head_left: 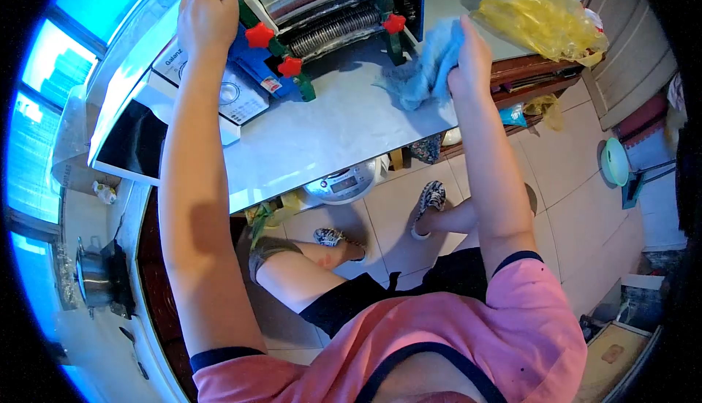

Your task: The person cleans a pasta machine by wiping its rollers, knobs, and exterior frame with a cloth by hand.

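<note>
A noodle machine point(329, 26) with metal rollers, a green and blue frame and red star-shaped knobs stands on the white tabletop point(314, 136). My left hand point(210, 19) is closed in a fist at the machine's left side; whatever it may grip is hidden. In my right hand point(474, 55) is a crumpled light-blue cloth point(430, 66), bunched against the tabletop to the right of the machine. The cloth's lower corner spreads toward the machine's right green foot.
Left of the machine sits a white Galanz appliance point(241, 92). A yellow plastic bag point(541, 19) lies at the right end, above an open drawer point(534, 74). Below the table edge is a rice cooker point(342, 183). A pot point(95, 275) stands far left, by the windows.
</note>
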A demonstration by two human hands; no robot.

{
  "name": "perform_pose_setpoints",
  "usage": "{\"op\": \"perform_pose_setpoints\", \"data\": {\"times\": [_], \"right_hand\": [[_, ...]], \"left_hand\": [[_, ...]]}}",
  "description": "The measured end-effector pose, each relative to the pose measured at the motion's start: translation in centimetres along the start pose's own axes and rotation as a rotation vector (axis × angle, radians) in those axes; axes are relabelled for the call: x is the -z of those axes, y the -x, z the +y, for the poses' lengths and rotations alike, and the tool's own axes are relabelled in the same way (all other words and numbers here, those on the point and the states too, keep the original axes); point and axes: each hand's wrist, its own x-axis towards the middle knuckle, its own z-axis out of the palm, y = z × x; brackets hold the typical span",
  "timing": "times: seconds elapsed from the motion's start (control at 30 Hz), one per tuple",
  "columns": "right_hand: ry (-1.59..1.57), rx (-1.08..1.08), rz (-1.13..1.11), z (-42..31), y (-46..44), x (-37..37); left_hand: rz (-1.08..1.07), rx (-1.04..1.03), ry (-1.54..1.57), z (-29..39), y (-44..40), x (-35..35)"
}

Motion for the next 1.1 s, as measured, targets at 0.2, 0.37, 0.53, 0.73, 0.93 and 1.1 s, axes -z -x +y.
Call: {"op": "perform_pose_setpoints", "data": {"times": [0.2, 0.37, 0.53, 0.73, 0.93, 1.1], "right_hand": [[0.289, 0.453, -0.114, 2.5, 3.0, -3.8], [0.858, 0.948, -0.256, 5.0, 1.7, -2.6], [1.106, 0.963, -0.189, 5.0, 1.6, -2.5], [0.939, 0.820, -0.182, 5.3, 0.0, -2.6], [0.843, 0.880, -0.168, 6.3, -0.5, -2.3], [0.797, 0.862, -0.143, 6.5, -0.2, -2.6]], "left_hand": [[-0.018, -0.023, -0.013, -0.4, 0.2, -0.1], [0.013, -0.056, 0.002, -0.8, -0.1, -0.5], [-0.002, 0.006, -0.001, -0.2, 0.0, -0.2], [-0.011, 0.029, -0.007, -0.2, 0.1, -0.2], [-0.016, 0.044, -0.031, -0.1, 0.1, -0.2], [0.014, 0.036, -0.005, -0.2, 0.1, -0.4]]}}
